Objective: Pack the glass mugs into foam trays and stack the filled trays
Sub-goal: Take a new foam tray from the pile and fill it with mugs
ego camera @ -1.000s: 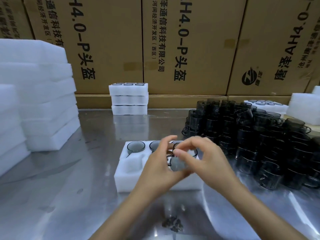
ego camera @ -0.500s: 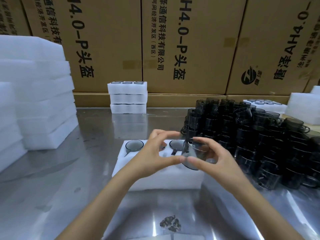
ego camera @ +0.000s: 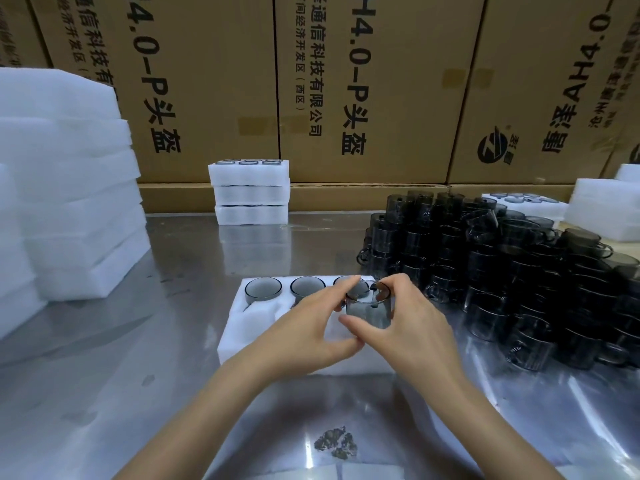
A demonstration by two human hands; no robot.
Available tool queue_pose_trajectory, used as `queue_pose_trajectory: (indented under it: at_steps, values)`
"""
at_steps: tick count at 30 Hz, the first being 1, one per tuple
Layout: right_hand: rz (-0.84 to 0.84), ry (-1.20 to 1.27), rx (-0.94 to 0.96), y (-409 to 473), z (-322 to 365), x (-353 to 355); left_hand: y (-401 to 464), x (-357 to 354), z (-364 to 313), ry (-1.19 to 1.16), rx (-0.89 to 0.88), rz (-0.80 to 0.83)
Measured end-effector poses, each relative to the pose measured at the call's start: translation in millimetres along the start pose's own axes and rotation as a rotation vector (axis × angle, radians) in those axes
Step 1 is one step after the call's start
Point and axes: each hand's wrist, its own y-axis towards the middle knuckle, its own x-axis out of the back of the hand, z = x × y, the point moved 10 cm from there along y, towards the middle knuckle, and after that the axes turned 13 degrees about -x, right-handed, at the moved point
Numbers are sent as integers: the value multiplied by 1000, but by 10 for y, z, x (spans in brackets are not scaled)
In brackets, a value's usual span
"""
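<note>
Smoky grey glass mug (ego camera: 369, 308) upright, rim open, over the front right of the foam tray (ego camera: 239, 327); pinched by left hand (ego camera: 311, 327) and right hand (ego camera: 412, 327), fingers curled round it. Three mugs seated in the back row. Shiny metal table (ego camera: 104, 375), dark mug pile (ego camera: 502, 271) right, cardboard boxes (ego camera: 363, 81) behind.

A smoky grey glass mug (ego camera: 369, 308) stood upright over the right end of the near row of a white foam tray (ego camera: 239, 327) on the tabletop. Three like mugs (ego camera: 263, 289) sat sunk in the tray's far row. A dense heap of loose mugs (ego camera: 512, 271) lay to its right. Three filled trays (ego camera: 250, 192) were stacked at the tabletop's far edge.
</note>
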Motion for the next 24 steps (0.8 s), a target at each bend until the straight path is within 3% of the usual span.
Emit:
queue_pose_trajectory:
  at_steps: [10,16,20,24]
  values:
    - [-60,1,-19,17,11,-80,16,6,71,128,12,14]
    - [10,-18,11,9,-37,-160,1,12,0,277,-24,16]
    - [42,64,187,-119,35,-88,-68,26,-54,377,-93,66]
    - [164,-43,404,-259,42,-81,-187,32,-151,414,-225,122]
